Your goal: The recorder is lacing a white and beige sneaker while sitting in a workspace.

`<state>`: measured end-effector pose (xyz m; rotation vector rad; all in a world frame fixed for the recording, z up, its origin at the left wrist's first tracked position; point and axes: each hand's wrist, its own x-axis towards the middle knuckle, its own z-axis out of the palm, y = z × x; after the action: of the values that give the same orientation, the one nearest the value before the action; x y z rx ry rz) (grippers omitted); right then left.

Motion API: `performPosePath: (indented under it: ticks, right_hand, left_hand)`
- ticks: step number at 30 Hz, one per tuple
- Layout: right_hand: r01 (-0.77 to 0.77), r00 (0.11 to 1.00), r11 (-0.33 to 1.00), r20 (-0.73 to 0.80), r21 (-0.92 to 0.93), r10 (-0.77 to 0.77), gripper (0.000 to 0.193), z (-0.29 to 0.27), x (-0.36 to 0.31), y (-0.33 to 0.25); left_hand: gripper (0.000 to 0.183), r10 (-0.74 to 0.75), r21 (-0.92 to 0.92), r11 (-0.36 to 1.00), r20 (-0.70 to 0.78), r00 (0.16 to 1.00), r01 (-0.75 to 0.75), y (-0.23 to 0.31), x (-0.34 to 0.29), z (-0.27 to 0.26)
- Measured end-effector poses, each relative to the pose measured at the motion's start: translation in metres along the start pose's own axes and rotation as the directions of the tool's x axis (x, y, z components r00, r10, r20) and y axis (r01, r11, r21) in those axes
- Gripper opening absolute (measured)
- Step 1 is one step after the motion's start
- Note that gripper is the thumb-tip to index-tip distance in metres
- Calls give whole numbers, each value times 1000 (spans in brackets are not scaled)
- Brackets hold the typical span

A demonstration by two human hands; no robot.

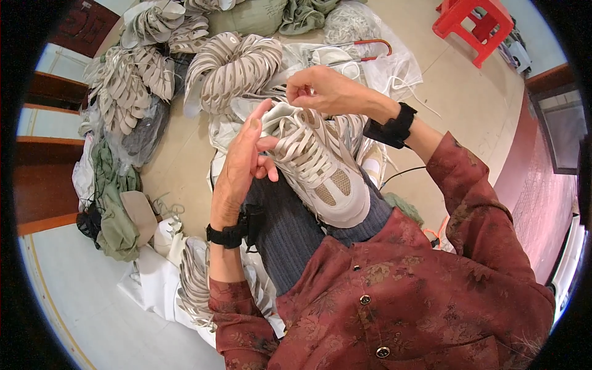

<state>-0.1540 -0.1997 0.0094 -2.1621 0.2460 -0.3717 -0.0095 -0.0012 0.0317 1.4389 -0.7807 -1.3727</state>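
A cream and beige sneaker (330, 176) with mesh panels lies across my lap, toe toward me, its flat pale laces threaded up the front. My left hand (242, 154) is beside the shoe's opening, index finger stretched upward. Another of its fingers reaches to the top of the lacing; the rest are loosely bent. Over the far end of the shoe is my right hand (327, 89), raised a little, with fingers curled and pressed together. What they pinch, if anything, is too small to make out. Both wrists wear black straps.
Rings of stacked shoe pieces (231, 71) lie on the tiled floor beyond my knees, with more bundles (129, 86) at left. A plastic bag of white laces (351, 28) and a red stool (475, 28) are farther off. Green cloth bags (117, 228) sit left.
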Motion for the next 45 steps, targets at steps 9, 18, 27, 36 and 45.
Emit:
performPosePath:
  ticks: [9,18,27,36,45]
  right_hand:
    - [119,965,991,227,54,-128,19,7,-17,-4]
    - [183,966,981,172,67,-192,20,11,-25,-7]
    - [-38,985,891,166,452,-42,15,12,-30,4]
    - [-164,981,707,189,688,44,12,13,-39,20]
    - [-227,973,707,177,670,145,14,14,-42,10]
  left_hand:
    - [70,20,-8,1000,28,999,-19,5,3,4]
    - [70,-1,-17,1000,53,999,2,3,3,4]
    - [69,-26,44,999,69,997,22,1,10,6]
    - [69,-30,88,996,98,995,21,0,15,8]
    - [66,7,-65,998,62,998,-3,3,9,5]
